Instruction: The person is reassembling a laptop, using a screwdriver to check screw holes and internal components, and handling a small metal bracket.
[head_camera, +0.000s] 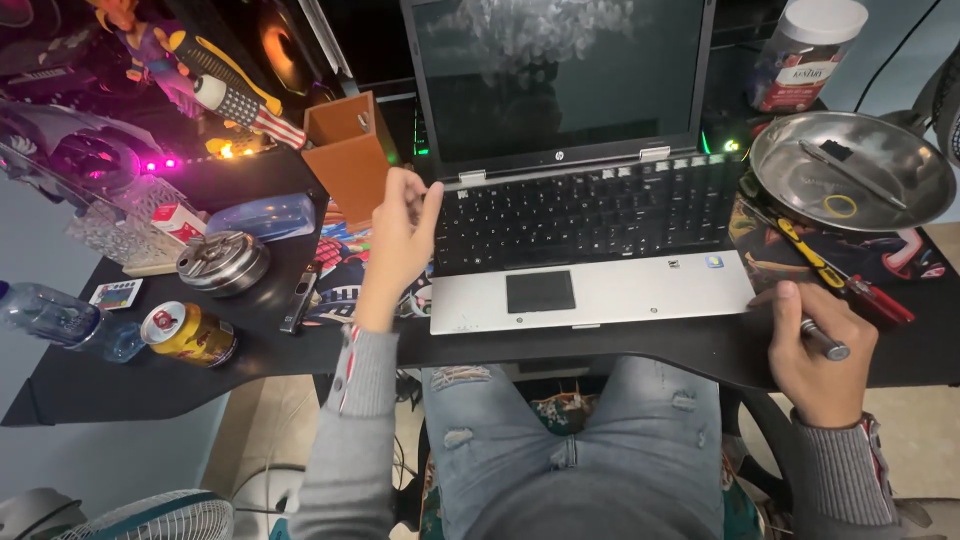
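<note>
Head view looks down on a silver laptop (590, 200) sitting open on the black desk (150, 370), with the left hand (398, 240) raised at its left edge, fingers loosely spread and holding nothing. The right hand (820, 345) has its grip closed around a small metal-tipped tool (826, 340) at the desk's front right corner. I'd steady the laptop with that free hand and keep the steel bowl (850, 170) close for loose bits.
</note>
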